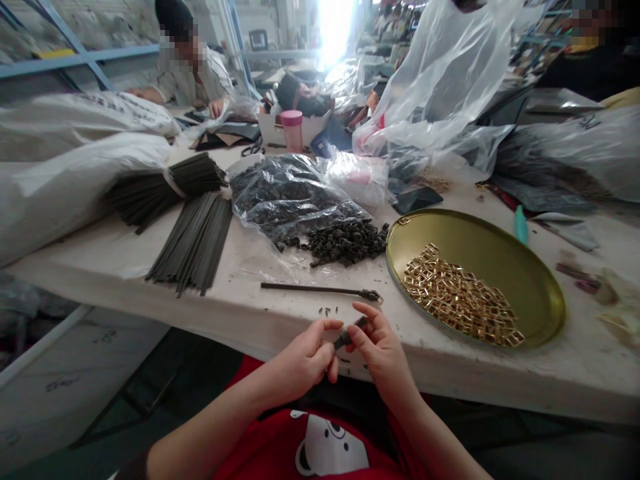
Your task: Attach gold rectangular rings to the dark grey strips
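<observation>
Where both hands (345,350) pinch: a thin, dark, flat strip (349,335).

We pinch a small dark strip (349,335) between left hand (304,360) and right hand (381,347), just near the gold tray (500,247).

Scanning my feed for writing: nothing legible. White sack (100,110) at far left carries dark print, too blurred for me to read. Red shirt (320,447) at bottom shows white bear picture, no letters I can make out. No labels, numbers or signs readable elsewhere on table (250,313).
</observation>
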Demonstrator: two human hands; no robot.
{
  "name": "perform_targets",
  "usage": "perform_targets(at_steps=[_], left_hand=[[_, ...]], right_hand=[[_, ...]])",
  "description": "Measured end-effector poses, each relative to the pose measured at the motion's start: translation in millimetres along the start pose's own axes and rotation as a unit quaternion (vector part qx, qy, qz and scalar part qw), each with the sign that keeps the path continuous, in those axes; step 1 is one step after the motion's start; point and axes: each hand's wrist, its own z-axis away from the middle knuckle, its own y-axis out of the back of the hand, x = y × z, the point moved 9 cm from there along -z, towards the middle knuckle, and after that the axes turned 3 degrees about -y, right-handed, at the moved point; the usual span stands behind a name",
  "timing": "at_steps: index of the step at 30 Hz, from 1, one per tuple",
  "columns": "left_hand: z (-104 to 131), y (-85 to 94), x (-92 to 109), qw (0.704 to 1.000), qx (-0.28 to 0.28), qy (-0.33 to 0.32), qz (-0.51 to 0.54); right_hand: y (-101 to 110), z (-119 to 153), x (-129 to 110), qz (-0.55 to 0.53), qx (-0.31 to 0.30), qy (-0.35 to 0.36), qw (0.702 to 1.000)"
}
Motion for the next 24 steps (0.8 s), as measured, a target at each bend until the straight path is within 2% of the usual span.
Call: perform_targets(at_steps=[3, 6, 10, 12, 16, 18, 19, 21, 24], left_hand=[[-2, 1.9, 1, 1.000, 0.017, -0.009, 0.024], [-4, 2.3, -2, 0.999, 0.014, 0.009, 0.033], [-7, 6.2, -2, 0.999, 0.024, -0.005, 0.041], [-8, 7.9, -4, 0.999, 0.034, -0.002, 0.040], [-8, 6.6, -10, 0.998, 0.039, 0.024, 0.046], [-7, 6.5, -10, 0.997, 0.043, 0.027, 0.064], [-7, 6.4, -10, 0.996, 0.044, 0.026, 0.074], [-6, 6.7, -10, 0.995, 0.047, 0.022, 0.089], [-5, 8.3, -11, 0.995, 0.056, 0.017, 0.084]], right_hand=[[-5, 3, 0, 0.020, -0.004, 0.016, 1.000], [-2, 4, -4, 0.074, 0.010, 0.049, 0.996], [2, 5, -10, 0.112, 0.021, 0.067, 0.991], [1, 4, -8, 0.073, 0.021, 0.043, 0.996], [-7, -2, 11, -0.082, -0.003, -0.055, 0.995], [-9, -6, 15, -0.099, -0.005, -0.070, 0.993], [-7, -8, 14, -0.078, 0.003, -0.056, 0.995], [0, -9, 1, 0.016, 0.032, 0.017, 0.999], [-4, 0, -26, 0.193, 0.031, 0.156, 0.968]])
